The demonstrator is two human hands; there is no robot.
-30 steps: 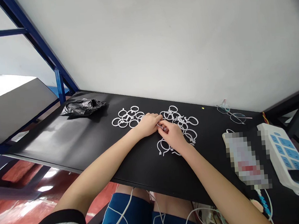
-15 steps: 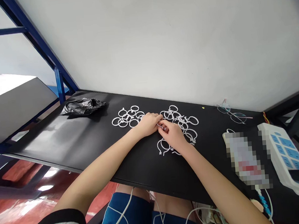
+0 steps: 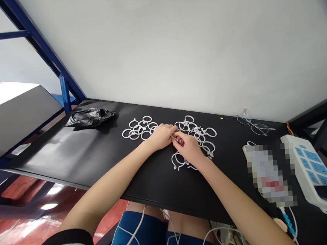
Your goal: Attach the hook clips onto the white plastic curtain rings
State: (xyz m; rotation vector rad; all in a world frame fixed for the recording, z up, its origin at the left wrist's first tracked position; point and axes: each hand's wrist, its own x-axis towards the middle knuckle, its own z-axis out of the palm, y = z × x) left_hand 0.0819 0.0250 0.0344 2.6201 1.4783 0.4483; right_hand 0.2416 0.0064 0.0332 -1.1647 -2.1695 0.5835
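Note:
Over the middle of the black table, my left hand (image 3: 164,135) and my right hand (image 3: 188,145) meet, their fingers closed on one white plastic ring (image 3: 175,138). Only a short stretch of that ring shows between the fingertips. To the left of my left hand lies a group of closed white rings (image 3: 138,129), some overlapping. A looser heap of white rings (image 3: 207,148) spreads behind and around my right hand; a few of these are open at the clasp. My right hand and wrist hide part of this heap.
A crumpled black plastic bag (image 3: 91,117) lies at the table's left. Eyeglasses (image 3: 256,125) rest near the wall on the right. Closer in are a blurred-out phone (image 3: 266,174) with a cable and a white power strip (image 3: 311,171). White cables (image 3: 138,230) hang across my lap.
Both hands keep nearly the same position and grip on the ring. The whole view has shifted very slightly; the rings on the table have not moved.

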